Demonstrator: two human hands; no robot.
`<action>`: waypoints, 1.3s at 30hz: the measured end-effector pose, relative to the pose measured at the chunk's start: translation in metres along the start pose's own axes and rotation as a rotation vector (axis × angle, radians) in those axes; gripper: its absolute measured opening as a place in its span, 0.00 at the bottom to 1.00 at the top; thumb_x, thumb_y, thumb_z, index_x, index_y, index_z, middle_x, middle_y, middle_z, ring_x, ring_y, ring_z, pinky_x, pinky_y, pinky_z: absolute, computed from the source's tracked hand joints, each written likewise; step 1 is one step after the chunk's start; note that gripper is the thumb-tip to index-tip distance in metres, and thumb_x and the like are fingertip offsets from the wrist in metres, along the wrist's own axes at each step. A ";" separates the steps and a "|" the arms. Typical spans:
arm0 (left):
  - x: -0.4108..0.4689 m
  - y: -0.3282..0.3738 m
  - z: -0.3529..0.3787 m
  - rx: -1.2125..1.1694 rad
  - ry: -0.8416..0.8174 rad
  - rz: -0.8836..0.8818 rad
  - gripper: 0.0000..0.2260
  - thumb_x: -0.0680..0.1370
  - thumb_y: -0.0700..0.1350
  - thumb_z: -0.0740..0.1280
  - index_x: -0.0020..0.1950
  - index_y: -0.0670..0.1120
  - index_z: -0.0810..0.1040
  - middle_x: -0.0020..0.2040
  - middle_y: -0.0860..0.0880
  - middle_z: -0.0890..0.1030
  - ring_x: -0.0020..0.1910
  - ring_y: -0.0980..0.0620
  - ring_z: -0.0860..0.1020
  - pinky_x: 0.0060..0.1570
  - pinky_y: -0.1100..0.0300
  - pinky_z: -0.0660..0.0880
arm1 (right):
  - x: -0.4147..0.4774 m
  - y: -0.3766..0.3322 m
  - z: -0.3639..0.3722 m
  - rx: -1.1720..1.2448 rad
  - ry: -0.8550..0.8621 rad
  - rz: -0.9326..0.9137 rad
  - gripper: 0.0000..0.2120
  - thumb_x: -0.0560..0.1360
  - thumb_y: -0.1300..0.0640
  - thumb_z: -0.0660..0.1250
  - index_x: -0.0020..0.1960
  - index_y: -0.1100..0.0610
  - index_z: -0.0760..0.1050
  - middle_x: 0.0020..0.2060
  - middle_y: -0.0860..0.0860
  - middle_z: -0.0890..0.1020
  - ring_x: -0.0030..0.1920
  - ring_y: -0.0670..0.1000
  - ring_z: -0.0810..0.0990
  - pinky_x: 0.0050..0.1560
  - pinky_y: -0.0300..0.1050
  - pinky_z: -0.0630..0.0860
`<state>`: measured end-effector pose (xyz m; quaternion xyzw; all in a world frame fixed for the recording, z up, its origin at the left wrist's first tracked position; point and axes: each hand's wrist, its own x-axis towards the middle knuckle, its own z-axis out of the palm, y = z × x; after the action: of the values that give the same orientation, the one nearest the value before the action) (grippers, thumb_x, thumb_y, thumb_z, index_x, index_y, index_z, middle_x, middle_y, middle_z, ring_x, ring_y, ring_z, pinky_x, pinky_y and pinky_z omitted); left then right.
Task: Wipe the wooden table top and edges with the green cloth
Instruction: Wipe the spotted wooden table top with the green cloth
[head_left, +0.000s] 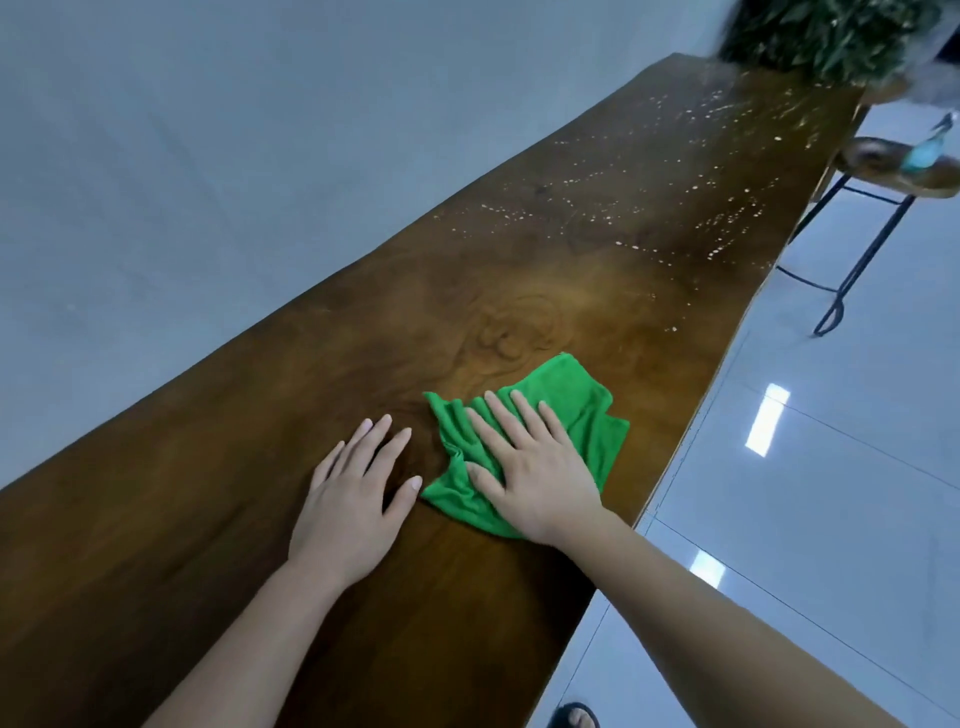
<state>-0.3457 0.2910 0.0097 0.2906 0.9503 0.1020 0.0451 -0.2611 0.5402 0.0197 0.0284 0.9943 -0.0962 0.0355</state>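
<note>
Head view: a long wooden bench (208, 519) runs from near left to far right, with a pale wall along its left side and tiled floor (831, 467) on its right. The green cloth (571, 395) lies bunched on the bench top, about midway along and towards the right edge. The right hand (535, 467) lies flat on the cloth with fingers straight and spread. It presses down rather than grips, which probably keeps a broad patch of fabric against the wood for each stroke. The left hand (353, 499) rests flat on bare wood just left of the cloth, fingers straight and holding nothing, its thumb tip just beside the cloth's edge. It looks like a brace for the lean over the bench.

Beyond the cloth, pale specks (675, 171) dot the far half of the top; whether they are spray or dust I cannot tell. I judge the wiping part done, with the far stretch and the edges left. A stool (883, 171) stands by the far right edge, and a blurred leafy plant (831, 36) sits at the far end.
</note>
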 end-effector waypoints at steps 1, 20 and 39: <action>0.006 0.008 0.002 -0.003 -0.004 0.022 0.31 0.87 0.69 0.45 0.89 0.61 0.55 0.91 0.58 0.50 0.89 0.57 0.45 0.87 0.50 0.46 | -0.002 0.008 -0.002 0.008 -0.003 -0.033 0.35 0.85 0.27 0.38 0.89 0.39 0.43 0.89 0.44 0.43 0.88 0.52 0.37 0.87 0.59 0.39; 0.208 0.160 0.034 0.018 -0.009 0.075 0.36 0.83 0.74 0.37 0.89 0.64 0.53 0.90 0.60 0.48 0.89 0.59 0.44 0.88 0.50 0.46 | 0.131 0.393 -0.080 0.014 0.088 0.296 0.40 0.80 0.23 0.35 0.89 0.37 0.46 0.89 0.45 0.47 0.89 0.50 0.45 0.88 0.57 0.43; 0.254 0.188 0.037 0.044 -0.014 0.052 0.32 0.85 0.72 0.39 0.89 0.66 0.50 0.90 0.63 0.45 0.88 0.62 0.39 0.88 0.49 0.48 | 0.278 0.320 -0.088 0.003 0.019 0.378 0.40 0.83 0.28 0.34 0.90 0.46 0.40 0.89 0.52 0.42 0.88 0.65 0.40 0.85 0.71 0.41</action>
<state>-0.4479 0.5921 0.0088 0.3169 0.9441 0.0801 0.0427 -0.5230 0.8848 0.0237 0.2158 0.9714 -0.0891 0.0438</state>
